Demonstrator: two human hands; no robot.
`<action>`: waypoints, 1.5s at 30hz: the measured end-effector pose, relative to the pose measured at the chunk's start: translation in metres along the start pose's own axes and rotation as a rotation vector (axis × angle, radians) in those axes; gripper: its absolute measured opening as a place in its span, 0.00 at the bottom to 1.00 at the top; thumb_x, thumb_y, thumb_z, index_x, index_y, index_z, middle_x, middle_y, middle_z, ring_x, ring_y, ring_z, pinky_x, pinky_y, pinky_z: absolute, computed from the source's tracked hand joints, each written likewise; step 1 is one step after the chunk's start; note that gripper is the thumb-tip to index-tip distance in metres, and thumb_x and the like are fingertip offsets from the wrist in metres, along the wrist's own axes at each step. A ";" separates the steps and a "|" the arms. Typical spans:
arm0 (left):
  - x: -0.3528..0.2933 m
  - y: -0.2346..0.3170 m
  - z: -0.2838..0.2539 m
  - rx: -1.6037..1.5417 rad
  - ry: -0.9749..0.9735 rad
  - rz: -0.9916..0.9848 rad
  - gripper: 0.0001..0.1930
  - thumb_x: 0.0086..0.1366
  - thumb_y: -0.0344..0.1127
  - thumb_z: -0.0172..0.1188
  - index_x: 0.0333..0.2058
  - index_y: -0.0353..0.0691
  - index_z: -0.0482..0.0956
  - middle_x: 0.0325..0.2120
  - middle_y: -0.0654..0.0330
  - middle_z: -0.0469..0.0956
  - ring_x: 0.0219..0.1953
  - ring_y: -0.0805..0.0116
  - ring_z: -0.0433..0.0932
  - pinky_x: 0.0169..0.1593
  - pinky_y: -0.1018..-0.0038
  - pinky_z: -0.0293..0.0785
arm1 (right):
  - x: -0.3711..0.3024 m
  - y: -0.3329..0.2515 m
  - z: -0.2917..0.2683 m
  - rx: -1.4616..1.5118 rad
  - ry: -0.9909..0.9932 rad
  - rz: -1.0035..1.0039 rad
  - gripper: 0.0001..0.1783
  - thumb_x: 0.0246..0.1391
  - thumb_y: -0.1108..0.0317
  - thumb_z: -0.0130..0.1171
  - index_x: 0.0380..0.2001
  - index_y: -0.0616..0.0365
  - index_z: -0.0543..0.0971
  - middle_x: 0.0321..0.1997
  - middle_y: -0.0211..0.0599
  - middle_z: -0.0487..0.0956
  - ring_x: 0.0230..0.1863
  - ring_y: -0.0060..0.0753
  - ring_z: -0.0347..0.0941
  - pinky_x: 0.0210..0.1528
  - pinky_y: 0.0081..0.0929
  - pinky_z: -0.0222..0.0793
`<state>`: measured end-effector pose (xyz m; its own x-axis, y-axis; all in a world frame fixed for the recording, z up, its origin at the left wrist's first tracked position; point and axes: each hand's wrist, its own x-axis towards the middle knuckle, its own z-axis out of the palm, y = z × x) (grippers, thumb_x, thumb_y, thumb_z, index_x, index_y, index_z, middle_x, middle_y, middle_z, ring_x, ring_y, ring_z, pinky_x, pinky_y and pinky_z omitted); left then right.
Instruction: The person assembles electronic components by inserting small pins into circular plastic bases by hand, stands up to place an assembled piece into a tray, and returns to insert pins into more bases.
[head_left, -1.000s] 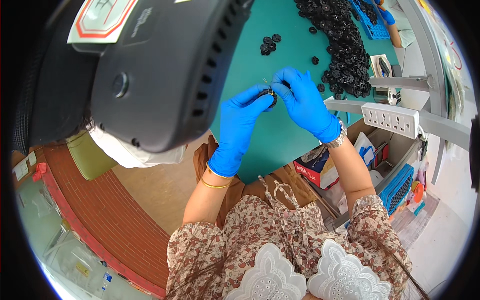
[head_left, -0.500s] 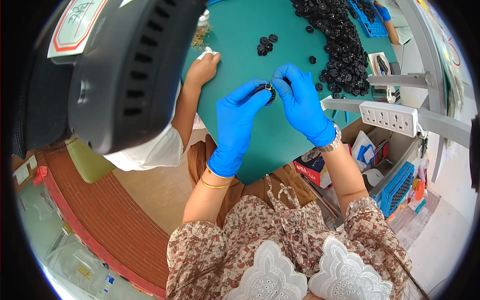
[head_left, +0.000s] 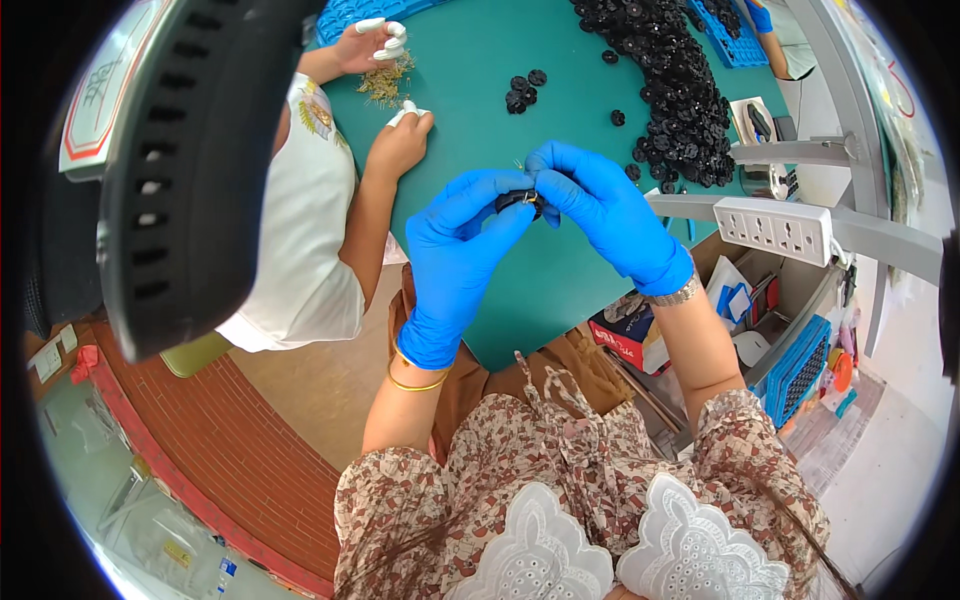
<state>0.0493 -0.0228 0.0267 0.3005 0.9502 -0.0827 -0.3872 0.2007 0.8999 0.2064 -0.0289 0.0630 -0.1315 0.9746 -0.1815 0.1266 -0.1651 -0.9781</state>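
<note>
Blue-gloved left hand point(head_left: 450, 255) and right hand point(head_left: 605, 210) meet at one black part point(head_left: 507, 201).
Steady it with the left thumb and fingers, which pinch it, leaving its edge reachable for the right fingertips, drawn close together (whether gripping anything, I cannot tell). Raised above the green table point(head_left: 560, 290), it looks dark, rounded, with a small gold-coloured metal bit point(head_left: 530, 198).

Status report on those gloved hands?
Blue-gloved left hand pinching small black rounded piece; blue-gloved right hand at its edge; black disc heap beyond, not blocking.
</note>
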 end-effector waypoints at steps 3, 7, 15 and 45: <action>0.002 0.006 -0.006 0.150 -0.094 0.058 0.13 0.52 0.19 0.57 0.38 0.33 0.77 0.33 0.62 0.75 0.35 0.77 0.73 0.41 0.82 0.70 | 0.002 -0.004 -0.008 0.023 -0.137 0.085 0.13 0.57 0.60 0.49 0.29 0.61 0.71 0.22 0.24 0.67 0.24 0.14 0.61 0.29 0.14 0.61; -0.001 0.014 -0.003 0.120 -0.059 -0.006 0.13 0.51 0.19 0.58 0.37 0.35 0.78 0.33 0.61 0.76 0.35 0.76 0.74 0.42 0.81 0.71 | 0.003 -0.006 -0.014 0.118 -0.247 0.241 0.13 0.57 0.59 0.50 0.31 0.59 0.72 0.23 0.25 0.68 0.25 0.15 0.63 0.29 0.14 0.61; -0.007 0.014 -0.010 0.368 -0.108 0.160 0.18 0.50 0.19 0.60 0.42 0.35 0.75 0.33 0.60 0.77 0.36 0.73 0.76 0.42 0.79 0.72 | -0.001 -0.003 -0.007 0.583 -0.083 0.374 0.16 0.48 0.65 0.61 0.37 0.61 0.69 0.32 0.27 0.69 0.32 0.18 0.68 0.34 0.17 0.67; -0.021 0.026 -0.012 0.447 -0.367 0.702 0.10 0.44 0.19 0.61 0.28 0.31 0.75 0.32 0.49 0.75 0.38 0.54 0.76 0.40 0.65 0.75 | -0.051 -0.024 -0.009 -0.430 -0.027 -0.552 0.12 0.31 0.76 0.67 0.26 0.53 0.81 0.29 0.31 0.76 0.28 0.28 0.72 0.26 0.21 0.66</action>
<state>0.0221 -0.0346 0.0465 0.4118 0.6682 0.6196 -0.2345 -0.5793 0.7806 0.2192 -0.0731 0.0964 -0.3120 0.8936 0.3228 0.4112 0.4333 -0.8020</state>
